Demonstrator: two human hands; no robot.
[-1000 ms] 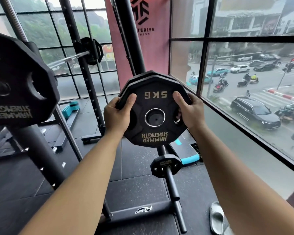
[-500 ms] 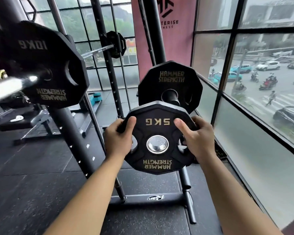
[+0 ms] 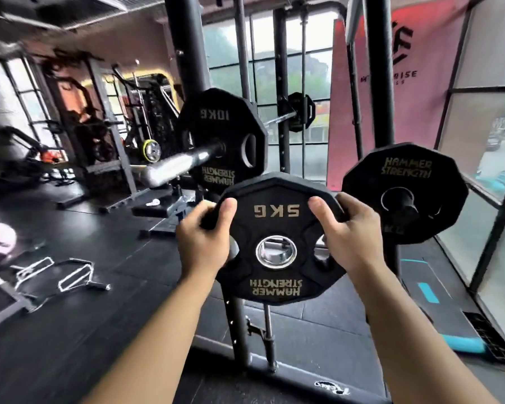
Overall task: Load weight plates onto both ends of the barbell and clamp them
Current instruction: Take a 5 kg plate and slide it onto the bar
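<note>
The 5 kg plate (image 3: 277, 211), gripped by the left hand (image 3: 204, 246) and right hand (image 3: 354, 240) with fingers (image 3: 343, 204) curled round its side edges, has been carried left from the stored plate (image 3: 403, 170) and is now held just right of the barbell sleeve (image 3: 184, 163) bearing a 10 kg plate (image 3: 216, 126), so sliding-on is judged next.

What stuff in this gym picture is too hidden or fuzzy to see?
Head view:
- Fingers of the left hand and right hand: behind the 5 kg plate.
- The barbell end: smeared by motion blur.
- The far plate on the barbell: too small to read its weight.
- The stored plate: weight number partly behind the right hand.
</note>
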